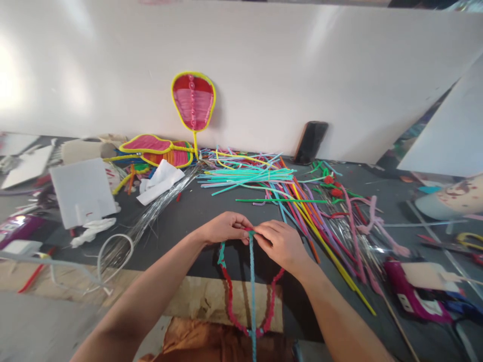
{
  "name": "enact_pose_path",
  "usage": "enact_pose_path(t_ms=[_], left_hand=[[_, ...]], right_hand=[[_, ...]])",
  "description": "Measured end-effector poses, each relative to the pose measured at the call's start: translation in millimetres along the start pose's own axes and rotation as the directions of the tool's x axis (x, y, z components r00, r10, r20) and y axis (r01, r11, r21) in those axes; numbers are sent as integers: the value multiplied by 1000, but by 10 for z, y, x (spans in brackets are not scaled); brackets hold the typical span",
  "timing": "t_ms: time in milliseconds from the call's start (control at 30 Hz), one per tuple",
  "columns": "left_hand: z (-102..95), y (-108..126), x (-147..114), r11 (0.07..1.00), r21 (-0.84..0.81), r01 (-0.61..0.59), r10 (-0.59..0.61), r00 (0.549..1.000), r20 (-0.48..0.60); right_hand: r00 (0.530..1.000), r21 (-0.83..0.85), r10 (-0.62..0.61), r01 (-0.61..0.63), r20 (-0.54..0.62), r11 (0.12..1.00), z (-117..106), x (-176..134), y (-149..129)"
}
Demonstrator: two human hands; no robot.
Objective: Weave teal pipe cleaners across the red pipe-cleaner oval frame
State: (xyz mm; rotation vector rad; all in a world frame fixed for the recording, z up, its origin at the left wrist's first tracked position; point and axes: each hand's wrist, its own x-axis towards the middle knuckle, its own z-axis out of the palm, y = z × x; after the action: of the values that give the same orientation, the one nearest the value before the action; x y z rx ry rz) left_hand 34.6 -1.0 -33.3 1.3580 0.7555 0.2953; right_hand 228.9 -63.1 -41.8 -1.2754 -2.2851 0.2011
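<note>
Close together over the near edge of the table, my left hand and my right hand pinch the top of a pipe cleaner loop. The loop's red pipe cleaner hangs in a curve below them, with a teal stretch near my left fingers. Down the middle runs a straight light blue pipe cleaner, which crosses the bottom of the curve. Fingers of both hands are closed at the teal and red join. Exactly how the ends meet there is partly hidden by the fingertips.
Loose pipe cleaners lie in a heap ahead. A yellow-rimmed pink leaf shape stands by the white panel, near a leaning phone. Thin wires lie left; a magenta glue gun and scissors lie right.
</note>
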Motion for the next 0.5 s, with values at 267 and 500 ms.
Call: enact_pose_path(t_ms=[267, 500], left_hand=[[78, -5, 27, 997, -70, 45, -54, 991, -122], [25, 38, 6, 996, -70, 58, -70, 982, -175]], right_hand=[[995, 164, 83, -90, 51, 982, -38, 2, -14], [863, 585, 390, -505, 321, 635, -119, -4, 67]])
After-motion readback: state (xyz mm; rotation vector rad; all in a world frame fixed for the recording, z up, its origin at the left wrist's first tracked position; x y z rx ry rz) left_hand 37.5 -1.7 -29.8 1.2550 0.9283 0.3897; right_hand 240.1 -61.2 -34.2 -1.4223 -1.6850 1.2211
